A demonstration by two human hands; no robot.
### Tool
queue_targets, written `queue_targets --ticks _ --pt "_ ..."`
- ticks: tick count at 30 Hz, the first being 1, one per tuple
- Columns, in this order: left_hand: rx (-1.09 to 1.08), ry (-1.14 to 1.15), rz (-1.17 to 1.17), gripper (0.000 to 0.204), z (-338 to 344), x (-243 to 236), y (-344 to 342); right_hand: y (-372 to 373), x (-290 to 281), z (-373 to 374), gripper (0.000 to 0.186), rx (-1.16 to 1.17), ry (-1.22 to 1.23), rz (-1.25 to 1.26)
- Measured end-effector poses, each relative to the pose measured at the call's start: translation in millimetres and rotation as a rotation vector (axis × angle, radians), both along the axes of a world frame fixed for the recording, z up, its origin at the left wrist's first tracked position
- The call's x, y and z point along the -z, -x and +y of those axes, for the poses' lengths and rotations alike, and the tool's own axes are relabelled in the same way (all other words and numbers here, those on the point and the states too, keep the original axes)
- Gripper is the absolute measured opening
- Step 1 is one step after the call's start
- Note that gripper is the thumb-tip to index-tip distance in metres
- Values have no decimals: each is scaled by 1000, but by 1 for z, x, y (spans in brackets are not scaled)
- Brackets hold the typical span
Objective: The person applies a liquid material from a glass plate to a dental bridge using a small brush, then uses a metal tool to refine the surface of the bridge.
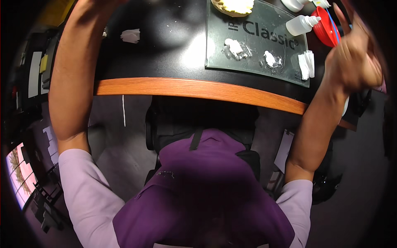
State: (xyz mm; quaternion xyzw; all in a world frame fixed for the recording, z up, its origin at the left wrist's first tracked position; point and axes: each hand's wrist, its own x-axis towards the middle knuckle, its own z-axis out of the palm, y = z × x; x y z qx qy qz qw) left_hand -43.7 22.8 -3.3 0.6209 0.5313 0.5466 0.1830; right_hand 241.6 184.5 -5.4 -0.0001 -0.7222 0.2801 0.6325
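My left forearm [72, 78] reaches up to the far edge of the view. Its hand is cut off there, so its fingers and anything in them are hidden. At the far right, my right hand [355, 60] is raised beside a red bowl [324, 27] with a narrow blue strip [333, 25] against it. Two of its fingers stretch up and apart; the rest are partly hidden, and I see nothing held. A white dropper bottle [300, 25] lies tilted on a glass slab [256, 70] with dark lettering. White paste-like smears [234, 47] and folded white tissue [306, 65] also rest on the slab.
A lumpy pale-yellow thing with a tan rim [233, 6] sits at the slab's far edge. A crumpled tissue [130, 36] lies on the black tabletop [165, 58]. The table's wooden front edge [198, 87] runs before me. A lit screen [21, 175] shows at far left.
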Motion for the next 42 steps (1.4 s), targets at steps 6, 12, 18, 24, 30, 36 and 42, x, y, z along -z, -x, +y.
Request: queue_targets --ticks 6,12,18,24,30,36,42 --pt "35 -12 7 39 -1 2 -3 -105 23 -107 23 -403 232 -257" --pt "84 -25 19 44 0 -4 -6 -131 174 -151 24 -24 297 -1090" --pt "104 -1 61 49 3 2 -9 -61 240 -131 30 305 -129 -1256" --pt "132 16 88 55 1 -6 -14 -39 268 -131 35 368 -153 -1180" --pt "162 4 95 61 8 -8 -11 -40 303 -136 27 286 4 -1087" --pt "174 36 -71 56 2 1 -17 -51 257 -166 20 215 -112 -903" --pt "154 210 -116 73 3 -10 -24 -105 17 -143 13 -40 276 -1010"
